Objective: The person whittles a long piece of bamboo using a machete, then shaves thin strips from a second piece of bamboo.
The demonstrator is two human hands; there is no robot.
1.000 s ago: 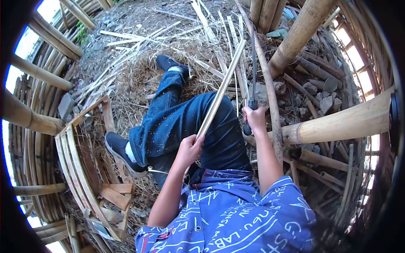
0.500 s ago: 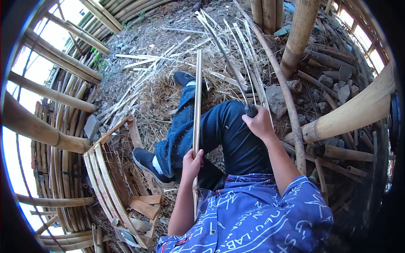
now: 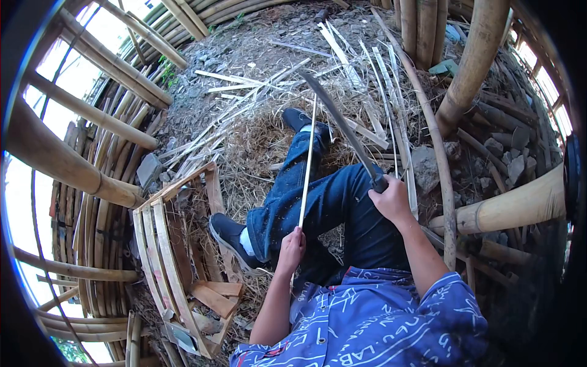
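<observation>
My left hand (image 3: 292, 249) is closed around the lower part of a long pale bamboo strip (image 3: 307, 171). The strip stands narrow side toward me, running up in front of my bent leg in blue jeans (image 3: 282, 196). In my right hand (image 3: 391, 200) is a machete (image 3: 343, 125), gripped by its dark handle above my other knee. Its long grey blade slants up and left, and the tip overlaps the area just past the strip's far end. My patterned blue shirt hides the strip's near end.
Split bamboo strips (image 3: 244, 82) and shavings litter the ground ahead. A slatted wooden crate (image 3: 147, 238) stands at my left, bamboo poles (image 3: 92, 119) beyond it. To the right are a thin long pole (image 3: 431, 122), a stone (image 3: 425, 168) and thick bamboo posts (image 3: 477, 61).
The bamboo strip has turned from its broad face to its narrow side. The machete's blade has swung toward the strip, its tip coming nearer to me. The whole view has shifted slightly.
</observation>
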